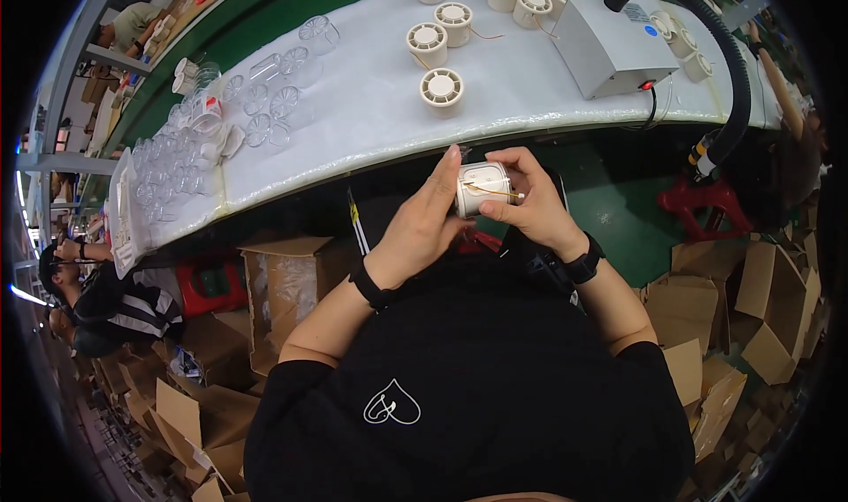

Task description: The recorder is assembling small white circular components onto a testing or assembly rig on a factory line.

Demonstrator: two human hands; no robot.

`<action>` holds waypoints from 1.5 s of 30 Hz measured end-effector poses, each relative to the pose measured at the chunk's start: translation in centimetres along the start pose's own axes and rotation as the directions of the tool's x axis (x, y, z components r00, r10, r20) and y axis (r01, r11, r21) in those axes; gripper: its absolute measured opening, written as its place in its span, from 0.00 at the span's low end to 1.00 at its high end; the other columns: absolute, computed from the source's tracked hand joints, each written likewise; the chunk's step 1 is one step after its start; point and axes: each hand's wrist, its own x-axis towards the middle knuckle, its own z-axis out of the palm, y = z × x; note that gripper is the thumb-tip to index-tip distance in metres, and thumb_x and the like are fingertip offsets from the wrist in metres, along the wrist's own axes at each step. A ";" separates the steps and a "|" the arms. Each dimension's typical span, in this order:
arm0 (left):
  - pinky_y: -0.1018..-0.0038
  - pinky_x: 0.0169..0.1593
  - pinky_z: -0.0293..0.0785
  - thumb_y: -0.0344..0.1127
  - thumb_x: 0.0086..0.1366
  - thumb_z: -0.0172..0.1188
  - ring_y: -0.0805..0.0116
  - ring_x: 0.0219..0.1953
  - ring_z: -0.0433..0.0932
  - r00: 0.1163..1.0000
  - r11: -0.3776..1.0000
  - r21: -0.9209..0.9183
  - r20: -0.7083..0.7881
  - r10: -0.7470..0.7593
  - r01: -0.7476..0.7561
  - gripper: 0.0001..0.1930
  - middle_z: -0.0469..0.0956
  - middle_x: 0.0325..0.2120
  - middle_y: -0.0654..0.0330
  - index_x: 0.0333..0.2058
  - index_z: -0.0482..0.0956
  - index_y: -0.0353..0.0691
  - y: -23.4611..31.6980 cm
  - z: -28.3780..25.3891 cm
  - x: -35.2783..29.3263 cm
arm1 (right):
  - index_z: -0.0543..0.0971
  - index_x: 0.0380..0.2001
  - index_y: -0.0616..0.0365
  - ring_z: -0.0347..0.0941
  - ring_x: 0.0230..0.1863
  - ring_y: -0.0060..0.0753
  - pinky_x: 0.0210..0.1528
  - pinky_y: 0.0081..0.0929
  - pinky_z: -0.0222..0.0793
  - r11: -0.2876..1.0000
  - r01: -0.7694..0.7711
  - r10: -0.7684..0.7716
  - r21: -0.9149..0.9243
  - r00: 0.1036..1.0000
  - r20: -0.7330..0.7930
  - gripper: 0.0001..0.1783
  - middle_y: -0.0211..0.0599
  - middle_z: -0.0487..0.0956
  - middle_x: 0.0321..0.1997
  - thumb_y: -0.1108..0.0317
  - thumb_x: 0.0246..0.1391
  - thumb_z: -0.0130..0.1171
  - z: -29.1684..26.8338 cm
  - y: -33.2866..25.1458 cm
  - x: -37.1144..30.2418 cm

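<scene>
Between my two hands, just in front of the table edge, is a white cylindrical plastic housing (482, 184) lying on its side, with thin brownish wires across it. My left hand (426, 215) presses its palm and fingers flat along the housing's left end. My right hand (537, 203) grips the other end, thumb on the near side and fingers over the far side. Beyond my hands, a similar white housing with a slotted round top (442, 89) stands upright on the table. More of these (427, 43) stand behind it, some with wires trailing out.
A grey metal box (609, 52) with a lit red switch and a thick black hose (738, 69) stands at the right of the padded white table (353, 118). Several clear plastic cups (256, 100) cover its left. Cardboard boxes (287, 281) crowd the floor; red stools (707, 203) stand at either side.
</scene>
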 end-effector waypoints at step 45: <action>0.66 0.57 0.63 0.64 0.52 0.56 0.50 0.56 0.66 0.996 0.653 0.754 0.093 0.004 -0.073 0.43 0.60 0.58 0.44 0.59 0.60 0.40 -22.6 -17.9 39.9 | 0.67 0.50 0.60 0.65 0.53 0.50 0.52 0.36 0.65 0.513 0.424 -0.552 -0.746 0.829 0.091 0.27 0.46 0.67 0.52 0.81 0.41 0.57 -8.6 -6.3 13.7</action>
